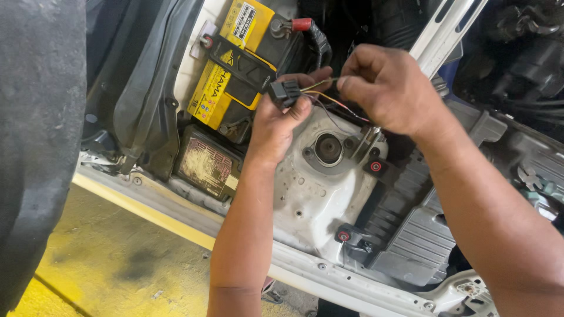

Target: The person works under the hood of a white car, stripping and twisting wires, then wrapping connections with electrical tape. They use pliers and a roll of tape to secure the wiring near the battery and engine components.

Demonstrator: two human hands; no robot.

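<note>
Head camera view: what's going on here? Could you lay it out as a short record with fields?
Setting: open engine bay of a car, seen from above
Left hand: grips a small black connector
Right hand: pinches the thin coloured wires that run from the connector
Behind the hands: yellow and black battery with a red terminal cap
Below the hands: white strut tower
Beside the battery: black fuse box
Ground: yellow-painted floor

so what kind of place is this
Likely a car repair garage, at an open engine bay. A yellow car battery sits by the white strut tower, and the left hand and right hand hold a black plug with thin wires.
</note>
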